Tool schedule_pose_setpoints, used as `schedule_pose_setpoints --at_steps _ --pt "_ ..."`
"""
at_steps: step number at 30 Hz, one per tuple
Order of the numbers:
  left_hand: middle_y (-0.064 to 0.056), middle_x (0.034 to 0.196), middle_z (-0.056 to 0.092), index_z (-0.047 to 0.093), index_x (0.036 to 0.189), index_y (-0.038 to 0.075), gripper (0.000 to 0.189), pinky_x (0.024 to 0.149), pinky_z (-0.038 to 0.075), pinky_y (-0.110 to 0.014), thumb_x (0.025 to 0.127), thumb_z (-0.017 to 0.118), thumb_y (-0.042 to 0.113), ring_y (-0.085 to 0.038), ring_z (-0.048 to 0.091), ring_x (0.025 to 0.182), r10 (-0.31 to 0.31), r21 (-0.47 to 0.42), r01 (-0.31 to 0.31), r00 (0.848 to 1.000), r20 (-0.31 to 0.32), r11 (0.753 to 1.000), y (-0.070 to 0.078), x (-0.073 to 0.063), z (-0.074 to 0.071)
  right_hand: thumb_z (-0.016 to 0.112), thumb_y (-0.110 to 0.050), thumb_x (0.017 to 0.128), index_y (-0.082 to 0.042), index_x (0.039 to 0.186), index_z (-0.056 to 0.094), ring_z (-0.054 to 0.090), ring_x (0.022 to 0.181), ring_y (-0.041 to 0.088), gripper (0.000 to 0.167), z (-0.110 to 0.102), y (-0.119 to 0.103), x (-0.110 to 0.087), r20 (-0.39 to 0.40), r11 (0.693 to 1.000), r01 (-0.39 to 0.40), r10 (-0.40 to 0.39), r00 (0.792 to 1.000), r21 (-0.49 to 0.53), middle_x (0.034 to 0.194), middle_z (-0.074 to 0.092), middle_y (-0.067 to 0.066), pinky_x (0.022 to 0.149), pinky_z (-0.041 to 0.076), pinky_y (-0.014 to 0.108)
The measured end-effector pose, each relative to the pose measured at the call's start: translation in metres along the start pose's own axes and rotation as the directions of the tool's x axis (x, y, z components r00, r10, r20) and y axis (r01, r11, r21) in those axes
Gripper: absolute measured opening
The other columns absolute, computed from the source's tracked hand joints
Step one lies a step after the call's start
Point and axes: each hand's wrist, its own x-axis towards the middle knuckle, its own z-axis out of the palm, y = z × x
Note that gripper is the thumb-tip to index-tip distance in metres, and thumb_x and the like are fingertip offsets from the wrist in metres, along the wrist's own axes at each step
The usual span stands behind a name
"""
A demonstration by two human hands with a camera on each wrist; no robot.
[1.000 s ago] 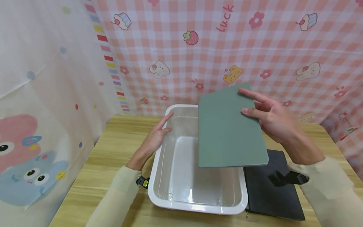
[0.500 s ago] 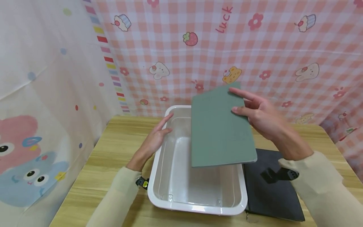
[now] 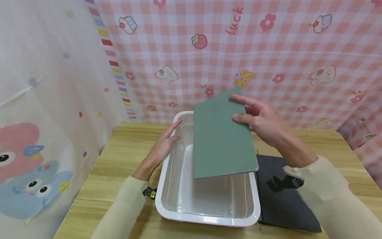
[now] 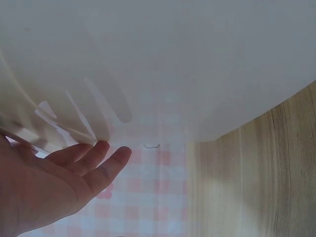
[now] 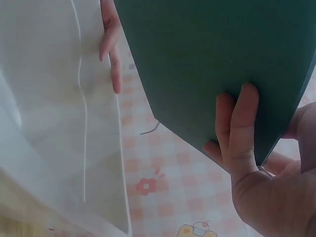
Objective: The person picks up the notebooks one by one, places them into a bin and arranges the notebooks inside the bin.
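A green notebook (image 3: 221, 139) hangs tilted over the right half of a white plastic bin (image 3: 209, 220). My right hand (image 3: 264, 122) pinches it near its far right edge, thumb and index finger on the face toward me. From the right wrist camera, the other fingers (image 5: 239, 128) lie along the back of the cover. My left hand (image 3: 161, 147) rests on the bin's left rim with its fingers stretched out and relaxed. In the left wrist view, those fingertips (image 4: 121, 155) are right at the bin's pale outer wall. The bin's far right part is hidden behind the notebook.
A black notebook (image 3: 293, 209) lies on the wooden table (image 3: 101, 186) just right of the bin, partly under my right forearm. Behind the table hangs a pink checked cloth (image 3: 179, 43); a pale patterned cloth (image 3: 53, 109) borders the left side.
My right hand has carried the green notebook leftward, farther over the bin, and its tilt has grown slightly. The left hand, the bin and the black notebook have kept their places.
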Motion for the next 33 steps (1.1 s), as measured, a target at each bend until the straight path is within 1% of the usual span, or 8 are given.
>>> schedule_pose_setpoints --at_steps 9,15,20,29,33 --pt "0.003 0.164 0.022 0.033 0.156 0.026 0.056 0.120 0.017 -0.049 0.101 0.043 0.018 -0.020 0.017 0.149 0.007 0.001 -0.007 1.000 -0.002 1.000 -0.001 0.001 0.001 0.057 -0.012 0.100 -0.022 0.156 0.034 0.067 0.100 0.014 0.061 0.007 0.002 0.004 0.005 1.000 -0.009 0.009 1.000 0.001 0.138 0.052 0.018 0.080 0.057 0.031" --pt "0.003 0.164 0.022 0.033 0.156 0.028 0.056 0.120 0.015 -0.050 0.101 0.043 0.019 -0.020 0.016 0.150 0.006 0.014 -0.006 1.000 -0.006 1.000 -0.001 0.000 0.001 0.058 -0.012 0.099 -0.023 0.155 0.035 0.065 0.108 0.022 0.062 0.012 0.003 0.008 0.017 0.999 -0.025 0.026 1.000 -0.019 0.142 0.051 0.015 0.081 0.057 0.034" --pt "0.003 0.164 0.020 0.032 0.156 0.029 0.056 0.120 0.011 -0.052 0.102 0.041 0.020 -0.022 0.013 0.151 0.013 0.018 -0.013 1.000 -0.002 1.000 -0.001 0.000 0.000 0.059 -0.010 0.098 -0.020 0.155 0.035 0.068 0.100 0.019 0.062 0.018 0.005 0.013 0.018 1.000 -0.018 0.019 1.000 -0.020 0.136 0.055 0.016 0.078 0.058 0.033" --pt "0.005 0.164 0.020 0.031 0.156 0.029 0.056 0.121 0.010 -0.051 0.102 0.041 0.019 -0.019 0.013 0.151 0.015 0.018 -0.015 1.000 -0.005 1.000 0.000 -0.002 0.000 0.058 -0.011 0.098 -0.020 0.155 0.035 0.066 0.105 0.024 0.062 0.025 0.011 0.019 0.023 0.999 -0.043 0.044 0.999 -0.032 0.141 0.053 0.017 0.079 0.057 0.034" --pt "0.005 0.164 0.021 0.031 0.156 0.029 0.056 0.121 0.011 -0.050 0.102 0.042 0.019 -0.018 0.013 0.151 0.016 0.022 -0.016 1.000 -0.007 1.000 0.000 -0.002 0.000 0.058 -0.010 0.098 -0.018 0.155 0.036 0.068 0.099 0.023 0.062 0.028 0.011 0.022 0.017 0.998 -0.042 0.043 0.999 -0.042 0.135 0.057 0.019 0.077 0.058 0.034"
